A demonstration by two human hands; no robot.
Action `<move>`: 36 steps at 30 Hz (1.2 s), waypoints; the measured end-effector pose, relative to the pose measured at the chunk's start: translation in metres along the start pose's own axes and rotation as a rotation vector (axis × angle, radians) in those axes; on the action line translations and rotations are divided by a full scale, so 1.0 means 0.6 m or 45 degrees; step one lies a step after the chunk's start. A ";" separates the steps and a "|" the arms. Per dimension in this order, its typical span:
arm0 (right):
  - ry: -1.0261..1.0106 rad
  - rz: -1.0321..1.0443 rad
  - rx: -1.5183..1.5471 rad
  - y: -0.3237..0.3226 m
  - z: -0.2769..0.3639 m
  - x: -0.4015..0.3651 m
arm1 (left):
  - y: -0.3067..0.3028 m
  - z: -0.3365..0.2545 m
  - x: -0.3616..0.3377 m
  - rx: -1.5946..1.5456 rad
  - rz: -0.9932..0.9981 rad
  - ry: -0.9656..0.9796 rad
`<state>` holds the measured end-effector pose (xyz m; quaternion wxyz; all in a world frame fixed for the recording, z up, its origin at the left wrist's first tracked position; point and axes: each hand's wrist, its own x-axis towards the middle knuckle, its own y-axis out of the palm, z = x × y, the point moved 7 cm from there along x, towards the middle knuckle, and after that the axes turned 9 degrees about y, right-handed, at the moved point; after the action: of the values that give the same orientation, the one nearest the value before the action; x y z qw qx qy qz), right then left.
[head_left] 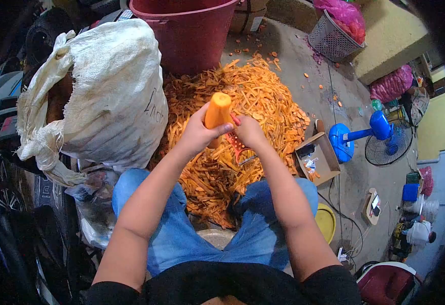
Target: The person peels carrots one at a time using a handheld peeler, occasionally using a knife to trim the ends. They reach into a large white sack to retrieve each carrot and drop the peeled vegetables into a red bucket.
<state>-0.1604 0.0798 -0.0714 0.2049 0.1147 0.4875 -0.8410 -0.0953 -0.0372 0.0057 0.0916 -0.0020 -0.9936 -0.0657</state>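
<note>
A thick orange carrot [218,115] with a flat cut end points up over a large heap of orange peelings [263,91]. My left hand [200,131] is closed around its side, thumb across the front. Just right of the carrot, my right hand [249,132] is closed on the handle of a red peeler [236,145], whose frame and blade end point down toward the heap. The peeler is close beside the carrot; whether the two touch is unclear.
A white woven sack [110,86] stands at the left, a big red tub [187,38] behind the heap. To the right are an open cardboard box [324,160], a blue fan [342,142], cables and a yellow basin [325,222]. A grey basket [332,38] stands at the back right.
</note>
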 end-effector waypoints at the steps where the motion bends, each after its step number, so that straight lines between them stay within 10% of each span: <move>1: -0.001 0.002 0.001 -0.002 0.003 0.000 | -0.004 0.007 -0.001 -0.126 -0.032 -0.062; 9: -0.153 0.070 0.669 0.008 -0.009 0.021 | -0.020 0.001 0.005 -0.299 -0.157 -0.183; 21: -0.282 -0.508 0.256 -0.115 0.049 -0.067 | -0.031 -0.042 0.012 0.557 -0.203 0.437; 34: -0.281 -0.408 0.296 -0.096 0.047 -0.059 | -0.030 -0.014 0.015 0.184 -0.242 0.181; 36: -0.412 -0.365 0.044 -0.085 0.063 -0.064 | -0.040 -0.008 0.019 0.688 -0.194 0.112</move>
<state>-0.1492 0.0788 0.0022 0.1568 -0.0888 0.4449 -0.8773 -0.1058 -0.0617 0.0096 0.1265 0.1002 -0.9675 0.1948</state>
